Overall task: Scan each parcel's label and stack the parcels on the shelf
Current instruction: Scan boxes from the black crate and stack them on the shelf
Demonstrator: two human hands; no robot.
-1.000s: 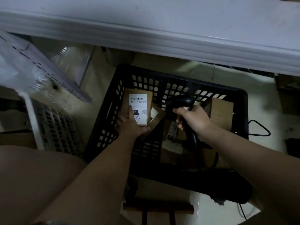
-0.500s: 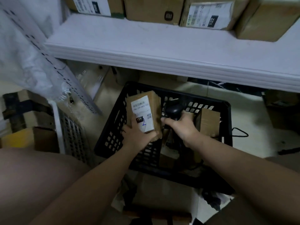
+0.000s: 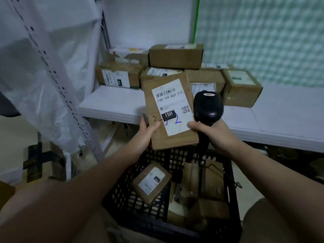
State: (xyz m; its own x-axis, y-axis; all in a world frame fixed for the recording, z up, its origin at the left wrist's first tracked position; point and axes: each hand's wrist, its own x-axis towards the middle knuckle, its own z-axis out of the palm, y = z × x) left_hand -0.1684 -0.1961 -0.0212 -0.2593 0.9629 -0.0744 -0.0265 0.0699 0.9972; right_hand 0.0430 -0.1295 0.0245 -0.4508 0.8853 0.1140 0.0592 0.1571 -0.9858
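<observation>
My left hand [image 3: 144, 135] grips the lower left edge of a flat brown cardboard parcel [image 3: 157, 137] with a white label [image 3: 172, 104], held up above the black plastic crate [image 3: 234, 199]. My right hand [image 3: 215, 135] grips the handle of a black barcode scanner [image 3: 208, 106], whose head sits against the parcel's right edge; its thumb touches the label's lower right corner. Several cardboard parcels [image 3: 175, 57] are stacked on the white shelf [image 3: 112, 100] behind. More parcels [image 3: 151, 183] lie inside the crate.
A perforated white shelf upright [image 3: 57, 79] wrapped in clear plastic leans at the left. A green-and-white patterned wall [image 3: 263, 37] rises behind the shelf's right part. The scanner's cable [image 3: 235, 183] runs down over the crate's right wall. My knees frame the crate below.
My left hand lifted the labelled parcel out of the crate to shelf height. My right hand brought the scanner up beside it. My view rose from the crate to the shelf.
</observation>
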